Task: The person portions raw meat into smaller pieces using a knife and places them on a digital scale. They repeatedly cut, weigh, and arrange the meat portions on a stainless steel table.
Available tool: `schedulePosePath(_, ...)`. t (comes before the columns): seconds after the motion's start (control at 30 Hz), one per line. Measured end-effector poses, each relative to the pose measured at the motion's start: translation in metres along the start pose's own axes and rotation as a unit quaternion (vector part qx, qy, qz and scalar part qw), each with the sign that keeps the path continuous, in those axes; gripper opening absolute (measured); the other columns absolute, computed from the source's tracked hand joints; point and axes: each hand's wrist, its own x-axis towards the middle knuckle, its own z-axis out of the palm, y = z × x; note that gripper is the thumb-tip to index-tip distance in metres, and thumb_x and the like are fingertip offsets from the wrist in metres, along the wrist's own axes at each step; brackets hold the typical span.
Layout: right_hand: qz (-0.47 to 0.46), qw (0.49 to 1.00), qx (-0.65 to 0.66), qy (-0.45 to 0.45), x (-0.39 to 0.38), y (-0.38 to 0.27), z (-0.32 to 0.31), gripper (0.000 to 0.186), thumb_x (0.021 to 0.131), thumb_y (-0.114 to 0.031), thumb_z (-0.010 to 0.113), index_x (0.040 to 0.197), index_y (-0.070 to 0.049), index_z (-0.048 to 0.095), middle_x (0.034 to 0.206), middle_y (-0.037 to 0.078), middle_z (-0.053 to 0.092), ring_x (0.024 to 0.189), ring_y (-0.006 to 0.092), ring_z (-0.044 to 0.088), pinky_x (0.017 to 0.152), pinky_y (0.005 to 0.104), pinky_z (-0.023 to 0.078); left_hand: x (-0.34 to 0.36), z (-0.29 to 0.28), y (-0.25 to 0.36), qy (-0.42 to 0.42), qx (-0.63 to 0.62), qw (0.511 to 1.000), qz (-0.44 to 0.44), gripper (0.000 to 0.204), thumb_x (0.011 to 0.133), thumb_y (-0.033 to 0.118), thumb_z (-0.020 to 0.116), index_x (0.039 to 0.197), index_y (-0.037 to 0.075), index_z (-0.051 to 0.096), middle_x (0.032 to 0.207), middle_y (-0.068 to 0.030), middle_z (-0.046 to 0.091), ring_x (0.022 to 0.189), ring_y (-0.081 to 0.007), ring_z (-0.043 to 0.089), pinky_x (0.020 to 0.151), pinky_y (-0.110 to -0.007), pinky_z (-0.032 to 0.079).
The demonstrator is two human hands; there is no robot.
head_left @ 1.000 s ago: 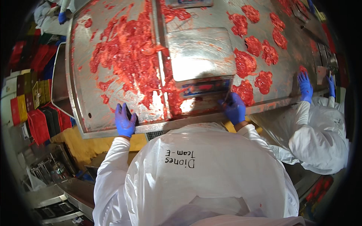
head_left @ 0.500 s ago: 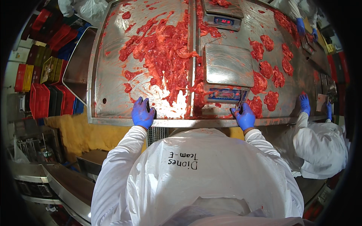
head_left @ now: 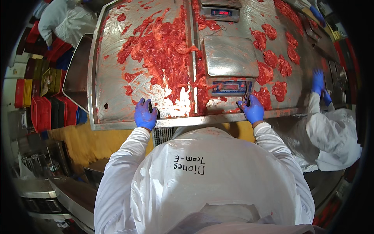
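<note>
My left hand (head_left: 145, 114), in a blue glove, rests at the near rim of the steel table (head_left: 113, 124). Its fingers are apart and hold nothing. A pile of raw red meat trimmings (head_left: 163, 50) lies beyond it. My right hand (head_left: 254, 110), also blue-gloved, is closed around a slim metal tool (head_left: 247, 93); its exact kind is unclear. The tool's thin end points away from me, over the right side of the display on the near scale (head_left: 230, 56). That scale's steel plate carries no meat. Just right of this hand lie several separate meat portions (head_left: 266, 73).
A raised steel divider (head_left: 191, 35) splits the table. A second scale (head_left: 220, 13) stands farther back. A co-worker in white (head_left: 331, 132) has gloved hands at the right end. Another person (head_left: 72, 23) bends by stacked crates (head_left: 41, 113) at left, beside a steel bin (head_left: 76, 78).
The view has shifted slightly; my hands stay at the table's near edge. The right co-worker's hands have moved farther along the table end. The person at far left now shows more, bending toward the crates.
</note>
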Motion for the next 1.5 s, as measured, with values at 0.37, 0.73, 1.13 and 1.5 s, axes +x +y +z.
schedulePosePath(0.37,-0.013,0.999,0.031,0.016,-0.004,0.007,-0.001,0.044,0.085,-0.042,0.084,0.098,-0.004,0.066,0.087,0.019,0.069,0.079,0.0391,0.067,0.072,0.0471,0.054,0.005,0.009,-0.002,0.0,-0.001,1.0,0.014,0.061,0.083,0.03,0.077,0.14,0.01,0.063,0.153,-0.0247,0.05,0.14,-0.041,0.048,0.117,-0.049,0.041)
schedulePosePath(0.73,-0.011,1.0,0.02,0.015,-0.002,0.004,-0.003,0.045,0.085,-0.047,0.082,0.095,-0.007,0.066,0.088,0.013,0.069,0.079,0.035,0.068,0.071,0.0459,0.054,0.163,-0.02,0.222,-0.043,0.126,0.933,0.334,0.135,0.059,0.078,0.084,0.165,0.013,0.03,0.17,-0.0191,0.028,0.158,-0.0491,0.013,0.126,-0.066,0.009)
schedulePosePath(1.13,-0.013,0.999,0.006,0.031,-0.005,0.012,0.004,0.046,0.086,-0.048,0.08,0.1,-0.007,0.065,0.092,0.015,0.068,0.085,0.0389,0.068,0.074,0.0492,0.054,0.073,0.005,0.248,-0.226,0.303,0.84,0.389,0.079,0.065,0.067,0.081,0.121,0.011,0.072,0.122,-0.0163,0.067,0.137,-0.0388,0.048,0.122,-0.069,0.016)
schedulePosePath(1.5,-0.02,1.0,-0.003,0.012,-0.002,0.007,-0.001,0.047,0.086,-0.049,0.08,0.103,-0.007,0.067,0.092,0.016,0.069,0.085,0.0389,0.068,0.073,0.0487,0.055,0.06,-0.003,0.235,-0.281,0.044,0.856,0.431,0.022,0.09,0.015,0.063,0.11,0.011,0.07,0.105,-0.0171,0.068,0.092,-0.0381,0.072,0.081,-0.047,0.058)
